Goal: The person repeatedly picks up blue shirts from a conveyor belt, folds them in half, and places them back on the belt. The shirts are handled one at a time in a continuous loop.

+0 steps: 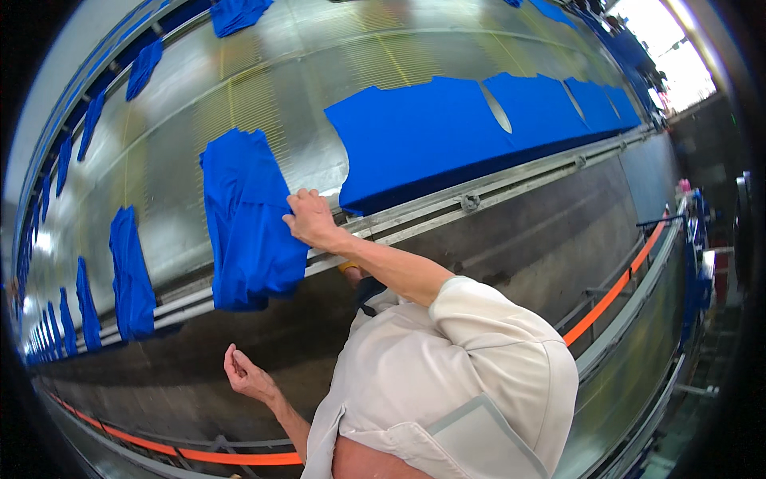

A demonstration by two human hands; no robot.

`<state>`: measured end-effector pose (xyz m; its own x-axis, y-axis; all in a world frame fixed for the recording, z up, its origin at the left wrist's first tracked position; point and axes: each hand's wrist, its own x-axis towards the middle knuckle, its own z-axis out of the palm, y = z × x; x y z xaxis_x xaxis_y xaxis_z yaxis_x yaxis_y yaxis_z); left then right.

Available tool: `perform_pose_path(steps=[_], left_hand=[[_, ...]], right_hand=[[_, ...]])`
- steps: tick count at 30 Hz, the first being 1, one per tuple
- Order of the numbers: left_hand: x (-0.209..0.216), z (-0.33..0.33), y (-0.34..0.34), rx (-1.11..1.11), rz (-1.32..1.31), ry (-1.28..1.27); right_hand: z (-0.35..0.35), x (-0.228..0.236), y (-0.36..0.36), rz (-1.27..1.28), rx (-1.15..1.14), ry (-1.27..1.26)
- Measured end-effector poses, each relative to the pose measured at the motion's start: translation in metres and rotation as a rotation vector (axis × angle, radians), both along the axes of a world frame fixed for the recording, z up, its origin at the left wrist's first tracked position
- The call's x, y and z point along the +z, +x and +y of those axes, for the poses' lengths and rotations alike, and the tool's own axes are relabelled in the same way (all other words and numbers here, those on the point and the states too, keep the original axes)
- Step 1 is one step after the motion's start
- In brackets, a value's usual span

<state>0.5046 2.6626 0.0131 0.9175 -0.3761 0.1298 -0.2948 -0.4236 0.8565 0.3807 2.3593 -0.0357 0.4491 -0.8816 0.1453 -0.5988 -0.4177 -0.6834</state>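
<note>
My right hand (311, 218) reaches over the near rail of a long, shiny table (307, 152). Its curled fingers are at the right edge of a folded blue fabric piece (243, 211) and appear to grip it; the fingertips are partly hidden. That piece is bunched in lengthwise folds, its lower end draped over the rail. Lower left, my left hand (250, 377) hangs in the air over the floor, away from the cloth, fingers curled together with nothing visible in them. Flat blue fabric panels (423, 132) lie spread in a row to the right.
More folded blue pieces (132, 271) hang over the near rail (431, 209) toward the left, with others (144, 68) along the far edge. A grimy aisle floor (527, 231) runs beside the table. Behind me stands another table with an orange rail (614, 283).
</note>
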Motion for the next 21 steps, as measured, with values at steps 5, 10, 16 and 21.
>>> perform_pose_path(steps=[5,10,16,21], left_hand=[[0.012,-0.037,0.050,-0.124,-0.020,0.015],[0.020,-0.030,0.095,-0.019,-0.034,0.038],[0.003,0.014,0.138,0.166,-0.121,0.059],[-0.031,0.077,0.138,0.355,0.023,0.098]], right_hand=[[-0.004,-0.007,0.025,-0.010,-0.051,-0.021],[-0.016,0.010,0.046,0.002,0.011,-0.070],[0.000,0.030,0.100,0.002,0.108,-0.096],[0.028,0.056,0.195,-0.020,0.424,-0.114]])
